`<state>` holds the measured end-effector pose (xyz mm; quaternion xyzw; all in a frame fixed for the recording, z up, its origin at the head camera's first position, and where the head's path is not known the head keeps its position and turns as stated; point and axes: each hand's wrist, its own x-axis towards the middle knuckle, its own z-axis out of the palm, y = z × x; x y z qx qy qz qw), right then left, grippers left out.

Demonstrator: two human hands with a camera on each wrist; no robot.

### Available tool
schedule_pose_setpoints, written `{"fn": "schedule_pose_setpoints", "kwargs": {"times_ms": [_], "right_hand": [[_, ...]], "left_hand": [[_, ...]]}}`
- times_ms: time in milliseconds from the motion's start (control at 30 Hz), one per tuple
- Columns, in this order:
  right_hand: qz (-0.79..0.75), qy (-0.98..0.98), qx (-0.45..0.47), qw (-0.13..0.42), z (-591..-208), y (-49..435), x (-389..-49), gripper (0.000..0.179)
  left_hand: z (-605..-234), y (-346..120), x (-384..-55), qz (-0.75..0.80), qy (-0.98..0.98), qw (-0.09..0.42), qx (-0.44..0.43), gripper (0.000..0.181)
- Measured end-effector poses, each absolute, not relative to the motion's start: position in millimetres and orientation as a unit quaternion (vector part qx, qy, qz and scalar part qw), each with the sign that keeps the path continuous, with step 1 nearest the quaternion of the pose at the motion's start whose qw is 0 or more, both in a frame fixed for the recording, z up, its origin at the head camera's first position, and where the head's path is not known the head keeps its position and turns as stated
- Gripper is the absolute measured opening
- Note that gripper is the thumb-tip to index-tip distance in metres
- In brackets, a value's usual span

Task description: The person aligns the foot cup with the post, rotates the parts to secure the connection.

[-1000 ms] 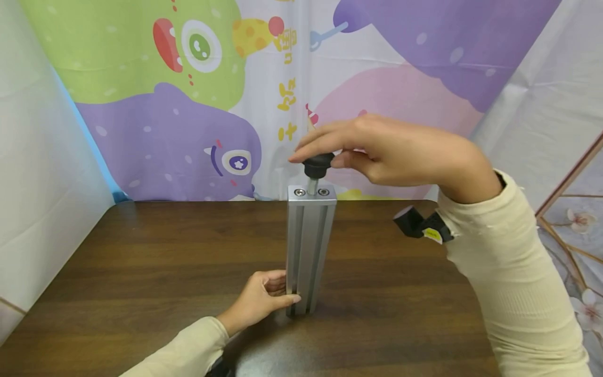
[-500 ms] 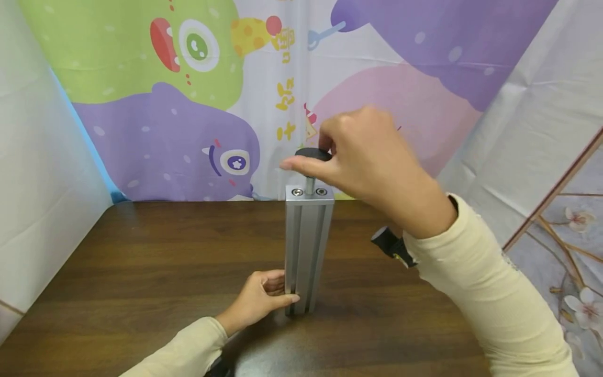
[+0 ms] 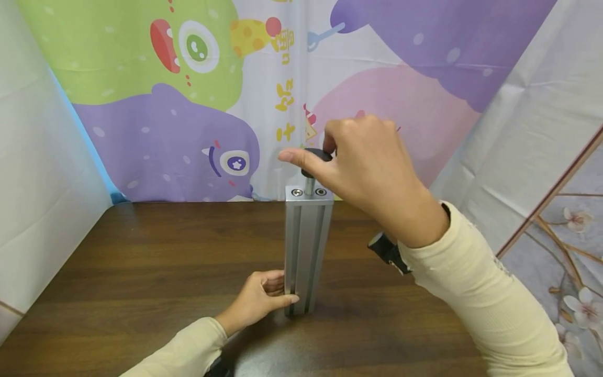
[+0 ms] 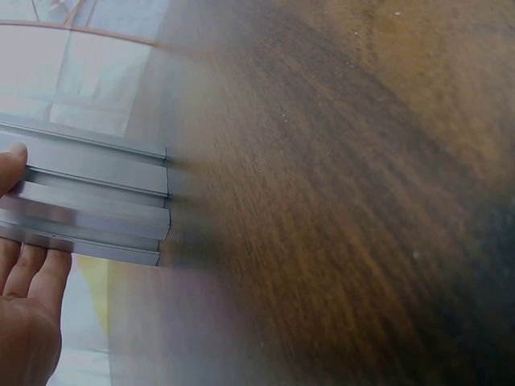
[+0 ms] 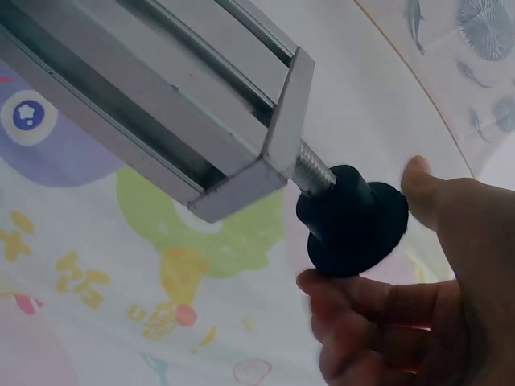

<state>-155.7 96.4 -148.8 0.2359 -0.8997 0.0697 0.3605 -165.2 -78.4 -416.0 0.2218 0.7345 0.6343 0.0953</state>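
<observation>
There is one metal bar (image 3: 307,246). There are two screws (image 3: 297,192) and one knob (image 5: 350,221) on its top, two hands (image 3: 254,299) (image 3: 372,165) near its ends, and one table (image 3: 165,262) below it.

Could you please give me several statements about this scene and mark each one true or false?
1. The silver grooved metal column stands upright on the dark brown wooden table. True.

2. The person's bare left hand holds the column near its top. False: it grips the column near its foot.

3. The round black flared knob is at the column's top end, on a threaded metal rod. True.

4. The knob sits flush against the silver rectangular end plate. False: a length of the rod shows between them.

5. Two round metal screw heads flank the rod. True.

6. The person's bare right hand rests on the table. False: it is raised, at the knob.
</observation>
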Motion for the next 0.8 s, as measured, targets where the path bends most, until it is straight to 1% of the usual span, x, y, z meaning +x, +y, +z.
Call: {"fn": "schedule_pose_setpoints", "kwargs": {"times_ms": [67, 167, 233, 300, 400, 467, 533, 600, 700, 800], "right_hand": [[0.080, -0.910, 0.239, 0.330, -147.1, 99.3, -156.0, 0.055], [0.096, -0.921, 0.283, 0.251, -140.4, 107.8, -158.5, 0.047], [0.102, -0.916, 0.339, 0.189, -134.8, 116.0, -161.5, 0.043], [0.109, -0.894, 0.413, 0.137, -129.3, 124.4, -165.1, 0.040], [0.121, -0.844, 0.518, 0.076, -123.1, 133.6, -169.2, 0.042], [0.134, -0.812, 0.566, 0.042, -120.0, 135.8, -171.0, 0.042], [0.133, -0.796, 0.590, 0.027, -118.1, 136.2, -172.5, 0.043], [0.129, -0.790, 0.599, 0.024, -117.0, 135.0, -174.4, 0.045], [0.114, -0.799, 0.589, 0.035, -117.2, 133.7, -178.0, 0.050], [0.112, -0.811, 0.572, 0.047, -118.7, 132.1, -180.9, 0.048]], "left_hand": [[-416.0, -78.5, -164.9, 0.634, 0.735, 0.094, 0.222, 0.042], [-415.6, -78.5, -164.7, 0.635, 0.735, 0.094, 0.220, 0.042], [-415.4, -78.6, -164.6, 0.636, 0.734, 0.096, 0.220, 0.042], [-415.4, -78.7, -164.7, 0.636, 0.733, 0.096, 0.221, 0.042], [-415.1, -79.0, -164.9, 0.635, 0.733, 0.098, 0.223, 0.043], [-414.9, -79.2, -164.8, 0.634, 0.733, 0.100, 0.224, 0.044], [-414.9, -79.4, -164.7, 0.634, 0.733, 0.101, 0.224, 0.044], [-415.0, -79.4, -164.7, 0.636, 0.732, 0.103, 0.222, 0.043], [-415.1, -79.1, -164.4, 0.637, 0.732, 0.100, 0.221, 0.043], [-415.3, -78.6, -164.3, 0.639, 0.730, 0.099, 0.220, 0.042]]}}
